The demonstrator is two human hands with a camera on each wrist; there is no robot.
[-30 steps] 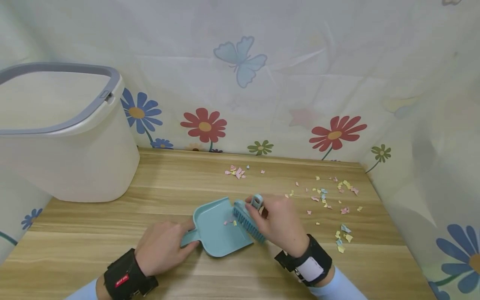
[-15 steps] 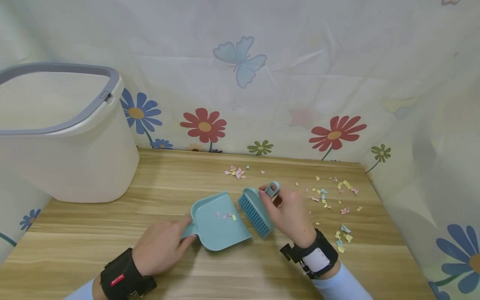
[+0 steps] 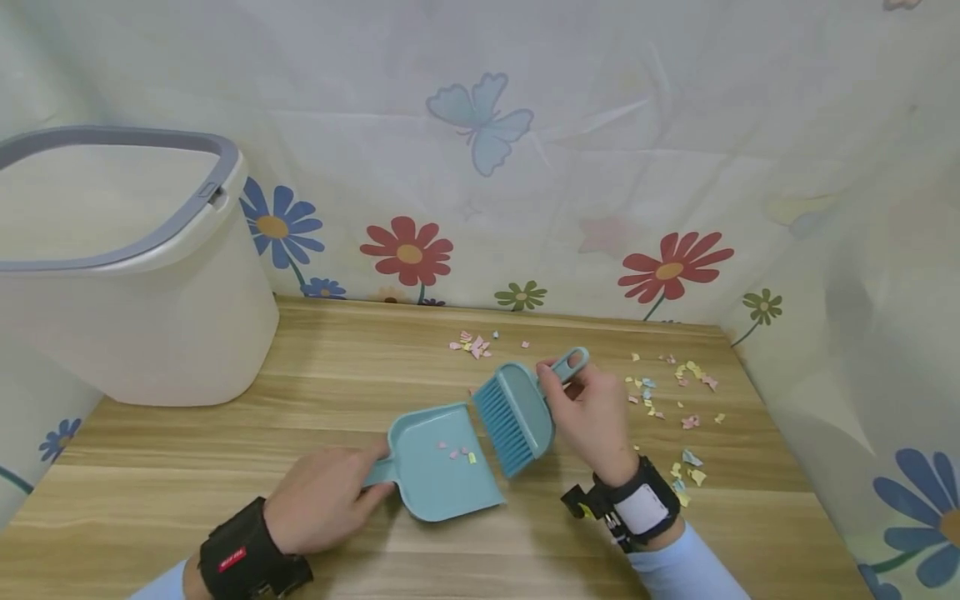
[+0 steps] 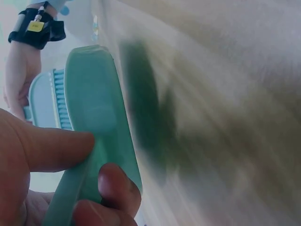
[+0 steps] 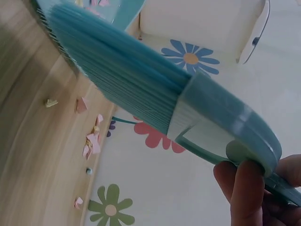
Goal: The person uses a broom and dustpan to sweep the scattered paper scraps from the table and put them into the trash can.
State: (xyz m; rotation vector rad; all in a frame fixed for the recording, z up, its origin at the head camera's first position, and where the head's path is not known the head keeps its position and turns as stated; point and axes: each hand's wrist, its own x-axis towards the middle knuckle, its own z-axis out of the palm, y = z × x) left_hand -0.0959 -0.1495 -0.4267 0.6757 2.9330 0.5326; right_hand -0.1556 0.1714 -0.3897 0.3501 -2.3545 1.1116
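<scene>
A light blue dustpan lies flat on the wooden table with a few paper scraps inside it. My left hand grips its handle. My right hand holds the handle of a blue hand brush, lifted and tilted just right of the pan's mouth, bristles pointing down-left. Many coloured paper scraps lie scattered on the table to the right of that hand, and a small pile lies near the back edge.
A large white bin with a grey rim stands at the back left corner. A flower-printed curtain closes the table off behind and on the right.
My right hand has lifted the brush away from the pan's mouth, up and to the right. The dustpan and my left hand have barely shifted. Scraps stay in the pan.
</scene>
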